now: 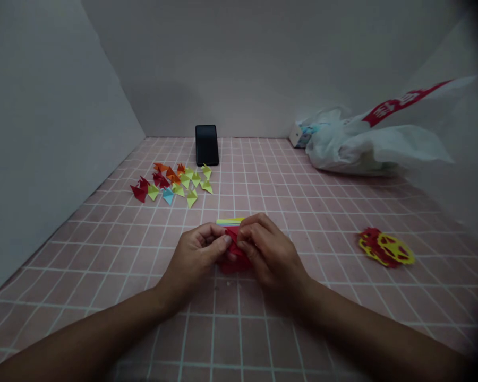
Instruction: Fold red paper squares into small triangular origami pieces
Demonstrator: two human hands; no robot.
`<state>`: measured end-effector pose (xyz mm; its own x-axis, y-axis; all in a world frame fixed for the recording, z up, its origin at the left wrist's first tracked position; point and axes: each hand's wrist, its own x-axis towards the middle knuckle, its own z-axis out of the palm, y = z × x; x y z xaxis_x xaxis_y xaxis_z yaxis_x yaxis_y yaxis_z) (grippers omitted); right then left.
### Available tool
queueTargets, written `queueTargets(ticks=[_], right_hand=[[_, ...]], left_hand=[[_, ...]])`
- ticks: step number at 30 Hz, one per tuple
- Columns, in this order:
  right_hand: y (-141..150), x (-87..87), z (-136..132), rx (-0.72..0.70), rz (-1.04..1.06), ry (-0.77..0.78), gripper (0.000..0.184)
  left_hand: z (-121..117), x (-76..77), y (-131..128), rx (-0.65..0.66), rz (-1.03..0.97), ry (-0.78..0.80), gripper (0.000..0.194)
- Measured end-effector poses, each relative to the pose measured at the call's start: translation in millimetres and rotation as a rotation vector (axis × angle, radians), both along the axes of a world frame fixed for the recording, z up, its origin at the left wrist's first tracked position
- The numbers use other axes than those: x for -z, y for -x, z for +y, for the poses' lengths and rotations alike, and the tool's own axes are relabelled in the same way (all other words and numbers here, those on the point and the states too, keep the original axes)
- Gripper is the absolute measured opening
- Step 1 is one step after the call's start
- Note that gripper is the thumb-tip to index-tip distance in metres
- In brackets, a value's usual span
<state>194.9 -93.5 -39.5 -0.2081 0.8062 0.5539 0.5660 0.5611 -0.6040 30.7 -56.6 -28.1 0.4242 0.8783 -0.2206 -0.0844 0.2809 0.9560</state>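
Looking down, you have the pink tiled table (pixel 342 318) spread wide before you, with a white plastic bag (pixel 366 146) slumped at its far right and a black phone (pixel 206 145) propped upright against the back wall. A scatter of small folded paper triangles (pixel 171 183) lies far left of centre, and a red-and-yellow paper cut-out (pixel 386 248) lies flat well off to your right. Your left hand (pixel 193 260) and right hand (pixel 269 254) meet at the middle, fingertips almost touching, both pinched on the red paper piece (pixel 235 259). That piece sits directly between the two hands, equally near to each, low over the table. Just beyond it, touching your fingertips, lies a small stack of coloured paper strips (pixel 230 221), its long axis running left to right.
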Motion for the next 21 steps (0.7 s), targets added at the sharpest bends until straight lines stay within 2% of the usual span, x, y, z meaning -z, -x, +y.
queueTargets(ticks=[6, 14, 21], right_hand=[[1.3, 3.0, 0.4, -0.018, -0.052, -0.076, 0.017], [0.3, 2.9, 0.9, 0.004, -0.051, -0.008, 0.019], [-0.1, 3.5, 2.1, -0.036, -0.083, -0.032, 0.018]], left_hand=[[-0.2, 0.5, 0.3, -0.008, 0.017, -0.026, 0.015], [-1.0, 6.9, 2.9, 0.015, -0.019, -0.059, 0.017], [-0.4, 7.5, 2.7, 0.019, -0.002, -0.071, 0.021]])
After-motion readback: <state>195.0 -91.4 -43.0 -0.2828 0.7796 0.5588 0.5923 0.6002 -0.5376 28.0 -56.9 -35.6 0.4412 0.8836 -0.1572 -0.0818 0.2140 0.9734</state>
